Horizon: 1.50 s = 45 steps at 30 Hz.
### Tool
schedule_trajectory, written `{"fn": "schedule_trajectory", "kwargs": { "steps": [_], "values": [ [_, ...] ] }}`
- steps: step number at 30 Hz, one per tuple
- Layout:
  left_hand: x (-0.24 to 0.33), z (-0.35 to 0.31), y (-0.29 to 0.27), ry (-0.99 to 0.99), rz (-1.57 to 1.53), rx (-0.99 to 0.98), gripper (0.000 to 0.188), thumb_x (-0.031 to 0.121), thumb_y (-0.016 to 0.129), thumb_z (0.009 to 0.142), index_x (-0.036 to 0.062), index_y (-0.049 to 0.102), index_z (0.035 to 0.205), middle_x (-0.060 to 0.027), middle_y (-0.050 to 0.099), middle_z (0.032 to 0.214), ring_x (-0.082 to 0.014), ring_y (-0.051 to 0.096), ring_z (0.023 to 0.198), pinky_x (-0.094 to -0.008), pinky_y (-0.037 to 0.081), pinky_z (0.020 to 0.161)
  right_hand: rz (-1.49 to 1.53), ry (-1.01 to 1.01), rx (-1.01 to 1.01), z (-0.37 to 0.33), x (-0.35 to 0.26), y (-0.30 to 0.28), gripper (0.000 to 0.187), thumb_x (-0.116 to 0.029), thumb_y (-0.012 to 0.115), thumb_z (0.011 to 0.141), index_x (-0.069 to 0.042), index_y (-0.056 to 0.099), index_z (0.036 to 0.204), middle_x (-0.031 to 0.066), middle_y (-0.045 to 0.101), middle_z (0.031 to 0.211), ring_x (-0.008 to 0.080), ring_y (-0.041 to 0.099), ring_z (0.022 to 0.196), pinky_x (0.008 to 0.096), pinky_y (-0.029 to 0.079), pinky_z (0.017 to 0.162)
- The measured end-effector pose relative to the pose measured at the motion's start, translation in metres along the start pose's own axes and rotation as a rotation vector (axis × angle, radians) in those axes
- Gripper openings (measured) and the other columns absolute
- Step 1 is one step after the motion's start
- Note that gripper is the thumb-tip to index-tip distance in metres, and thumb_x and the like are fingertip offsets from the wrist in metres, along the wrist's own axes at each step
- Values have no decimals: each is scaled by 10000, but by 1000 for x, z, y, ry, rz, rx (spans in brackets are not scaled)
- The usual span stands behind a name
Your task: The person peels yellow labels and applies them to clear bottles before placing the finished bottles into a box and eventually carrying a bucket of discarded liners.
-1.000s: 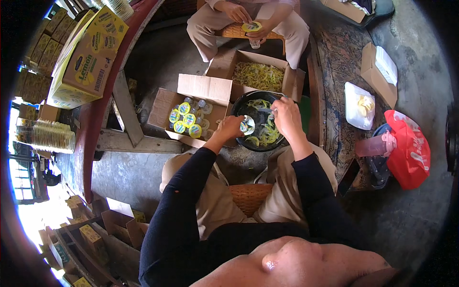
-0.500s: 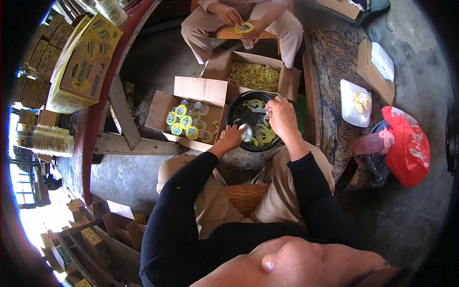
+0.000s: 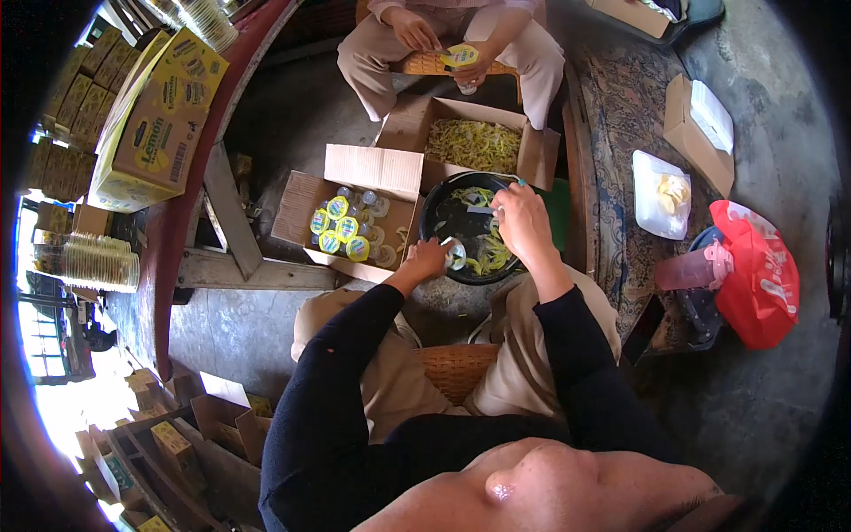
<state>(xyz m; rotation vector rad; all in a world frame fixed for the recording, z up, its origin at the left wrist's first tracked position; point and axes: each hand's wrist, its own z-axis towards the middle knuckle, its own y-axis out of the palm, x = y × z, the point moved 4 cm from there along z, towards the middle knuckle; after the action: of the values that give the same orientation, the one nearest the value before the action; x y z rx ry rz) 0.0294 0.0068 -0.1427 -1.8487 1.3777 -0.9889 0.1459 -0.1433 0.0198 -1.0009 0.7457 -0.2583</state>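
A black basin (image 3: 425, 223) stands on the floor before my knees, with loose yellow-green wrappers or strips (image 3: 487, 264) lying inside. At its near left rim my left hand (image 3: 427, 259) is closed round a small clear plastic cup (image 3: 456, 257), which tilts toward the basin. Over the right side of the basin, my right hand (image 3: 525, 222) pinches a thin whitish flat piece (image 3: 481, 210); its exact kind cannot be made out. Left of the basin, an open carton (image 3: 297, 208) holds several clear cups with yellow printed lids (image 3: 341, 229).
Beyond the basin is a carton (image 3: 536, 151) full of yellow-green strips (image 3: 474, 144). Opposite me a seated person holds a yellow-lidded cup (image 3: 461, 57). A patterned bench (image 3: 612, 151) stands right, with a red bag (image 3: 758, 275) and pink bottle (image 3: 691, 269). Yellow cartons (image 3: 160, 124) stand left.
My left hand has turned the cup slightly, and its side shows more sharply. My right hand stays nearly in place. The other person's cup has tipped, showing more of its lid.
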Motion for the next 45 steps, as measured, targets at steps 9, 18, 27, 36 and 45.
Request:
{"fn": "schedule_trajectory", "kwargs": {
  "steps": [9,18,27,36,45],
  "values": [
    [-8,-2,-17,8,-68,207,863,234,744,686,165,340,1446,-184,578,1094,-388,608,994,-485,501,842,-34,59,-73,1,4,4,38,-62,664,768,-78,637,789,85,578,881,288,550,948,421,427,810],
    [-28,-34,-105,146,-524,713,646,117,711,638,44,458,1227,-214,515,1100,-424,522,1058,-473,449,899,117,38,93,12,-8,-12,127,-17,689,740,-74,620,830,86,570,852,296,556,877,406,445,784],
    [-27,-78,-143,100,-681,901,451,36,657,647,10,470,1057,-227,582,1006,-441,552,999,-480,455,842,270,-122,244,9,-41,-18,191,34,692,708,-66,620,853,68,532,812,285,541,840,414,435,756],
    [-16,-99,-162,92,-600,945,471,110,779,674,39,528,1067,-192,643,989,-382,622,972,-426,491,808,147,-305,320,-1,-64,-22,183,19,683,702,-75,654,856,39,549,804,243,542,793,377,442,722],
    [-14,-114,-167,130,-628,849,446,153,775,668,22,550,1030,-207,662,907,-386,648,896,-415,513,743,29,-413,300,-9,-83,-21,167,-15,659,732,-76,633,885,45,530,807,234,537,798,377,430,706]
  ]
}}
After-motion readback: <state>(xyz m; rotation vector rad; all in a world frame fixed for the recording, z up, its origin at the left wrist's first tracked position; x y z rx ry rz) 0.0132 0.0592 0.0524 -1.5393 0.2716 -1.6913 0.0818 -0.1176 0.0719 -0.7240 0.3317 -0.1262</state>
